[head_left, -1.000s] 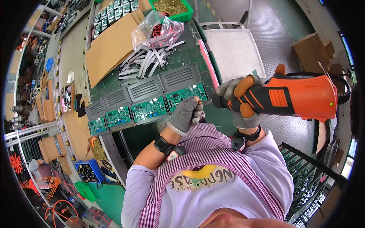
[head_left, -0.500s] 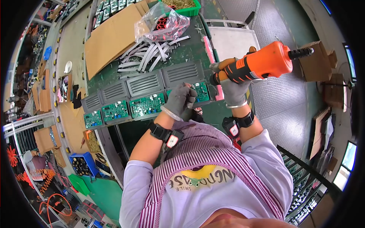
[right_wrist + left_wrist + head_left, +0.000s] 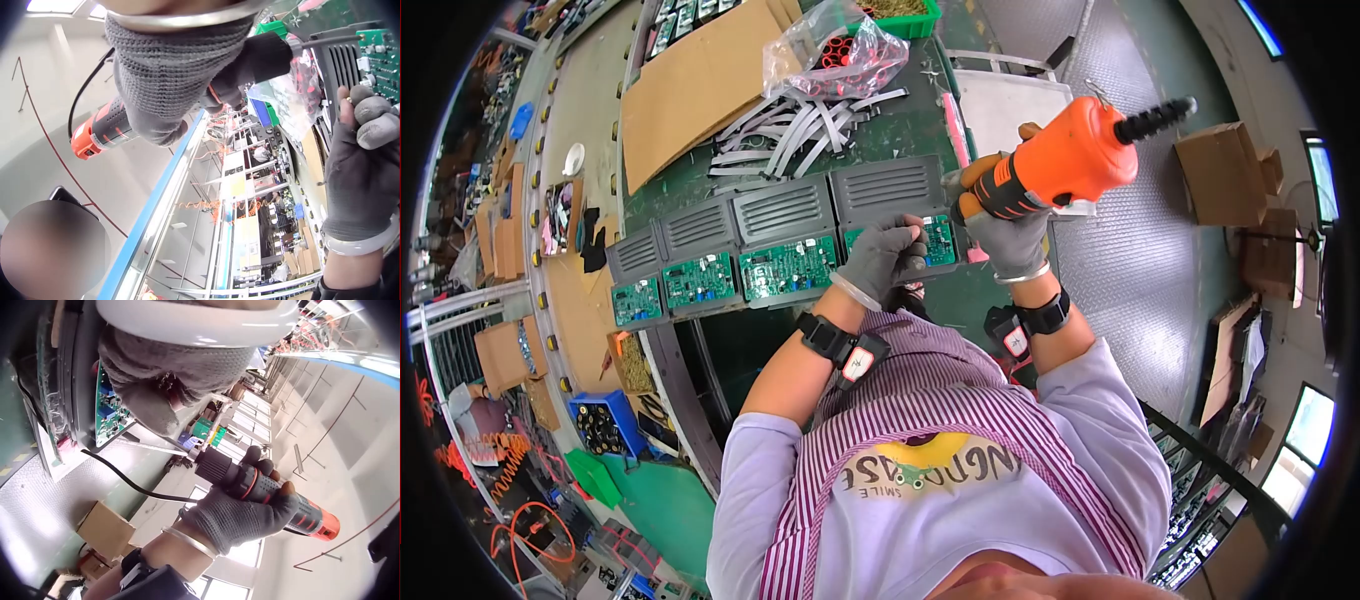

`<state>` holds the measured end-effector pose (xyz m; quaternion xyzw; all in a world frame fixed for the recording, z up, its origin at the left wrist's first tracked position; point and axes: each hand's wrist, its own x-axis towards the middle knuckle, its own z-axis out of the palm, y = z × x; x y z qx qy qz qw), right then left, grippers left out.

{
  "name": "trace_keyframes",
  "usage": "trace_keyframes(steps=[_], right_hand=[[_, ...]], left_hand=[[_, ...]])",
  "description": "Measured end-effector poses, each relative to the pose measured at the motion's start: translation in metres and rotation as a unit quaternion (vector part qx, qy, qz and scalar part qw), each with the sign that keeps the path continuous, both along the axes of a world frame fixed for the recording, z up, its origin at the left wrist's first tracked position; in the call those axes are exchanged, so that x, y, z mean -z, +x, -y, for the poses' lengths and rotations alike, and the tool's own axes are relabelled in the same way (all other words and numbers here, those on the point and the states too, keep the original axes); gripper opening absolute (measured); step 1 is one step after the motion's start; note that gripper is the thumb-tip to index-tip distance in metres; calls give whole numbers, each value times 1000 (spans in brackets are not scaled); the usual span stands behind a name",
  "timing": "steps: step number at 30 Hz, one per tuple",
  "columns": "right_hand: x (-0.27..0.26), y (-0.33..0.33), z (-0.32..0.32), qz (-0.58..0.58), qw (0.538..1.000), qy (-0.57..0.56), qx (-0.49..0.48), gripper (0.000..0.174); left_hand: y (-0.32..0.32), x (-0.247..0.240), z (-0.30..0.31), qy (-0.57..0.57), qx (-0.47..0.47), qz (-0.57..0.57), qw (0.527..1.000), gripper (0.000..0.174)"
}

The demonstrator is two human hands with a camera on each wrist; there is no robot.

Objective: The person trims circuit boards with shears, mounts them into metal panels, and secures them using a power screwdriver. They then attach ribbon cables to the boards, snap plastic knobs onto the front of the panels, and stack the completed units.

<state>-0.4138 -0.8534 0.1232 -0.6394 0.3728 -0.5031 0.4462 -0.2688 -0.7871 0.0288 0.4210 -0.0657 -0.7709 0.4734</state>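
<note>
My right hand (image 3: 1012,242), in a grey glove, grips an orange and black electric screwdriver (image 3: 1068,155). Its long thin bit (image 3: 325,42) reaches over the end of the nearest green circuit board (image 3: 940,240). That board sits in a grey vented housing (image 3: 887,188) at the right end of a row. My left hand (image 3: 880,262), also gloved, is held above this board with curled fingers. Small shiny metal pieces that look like screws (image 3: 167,381) are pinched between its fingertips. More green boards (image 3: 788,268) in matching housings line up to the left.
Behind the row lie loose grey ribbon cables (image 3: 795,135), cardboard sheets (image 3: 690,95) and a clear bag (image 3: 835,65) with red rings. A green tray (image 3: 912,24) stands at the back. Right of the bench is a pale-topped cart (image 3: 1000,110); a blue bin (image 3: 605,425) is at left.
The screwdriver has swung from lying nearly level beside the left fingers to pointing at the board's right end. The left hand has moved slightly back over the board, still with fingers curled.
</note>
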Motion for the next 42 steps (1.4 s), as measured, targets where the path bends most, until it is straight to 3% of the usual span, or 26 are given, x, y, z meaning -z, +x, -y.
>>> trace_keyframes(steps=[6, 9, 12, 15, 16, 22, 27, 30, 32, 33, 36, 39, 40, 42], right_hand=[[5, -1, -2, 26, 1000, 6, 6, 19], [1, -7, -1, -65, 998, 13, -10, 19], [-3, -7, -11, -10, 997, -12, -80, 20], [-19, -1, -20, 152, 983, -3, -106, 19], [-11, -5, -14, 199, 966, -30, -164, 28], [-20, -5, -22, 232, 958, -19, -169, 37], [-23, -5, -25, 296, 939, -6, -176, 31], [-34, -7, -26, 305, 939, 12, -156, 27], [-34, -8, -27, 332, 934, 30, -131, 23], [-34, -9, -28, 328, 935, 35, -130, 23], [-31, -16, -31, 277, 955, 43, -96, 22], [-19, -24, -38, 184, 982, 38, -33, 23], [-13, -28, -38, 175, 983, 37, -29, 24], [-2, -31, -40, 150, 988, 36, -11, 25]], left_hand=[[-2, -6, -1, -5, -10, 23, 1000, 6], [1, 3, 0, -17, -4, 48, 999, 8], [2, -1, 1, -26, -2, 58, 998, 11], [3, -3, 2, -28, -9, 59, 998, 12], [2, -6, 1, -31, -2, 69, 997, 13], [2, -17, -8, -54, 7, 46, 997, 15], [1, -26, -15, -60, 0, 19, 998, 14], [1, -24, -22, -76, -16, -61, 995, 13], [6, -21, -24, -93, 27, -70, 993, 14], [6, -24, -23, -101, 49, -76, 991, 15], [6, -40, -18, -54, 112, 132, 983, 15], [11, -35, -14, -43, 23, 180, 983, 17], [14, -24, -12, -45, -6, 147, 988, 18], [20, -16, -7, -28, 10, 129, 991, 18]])
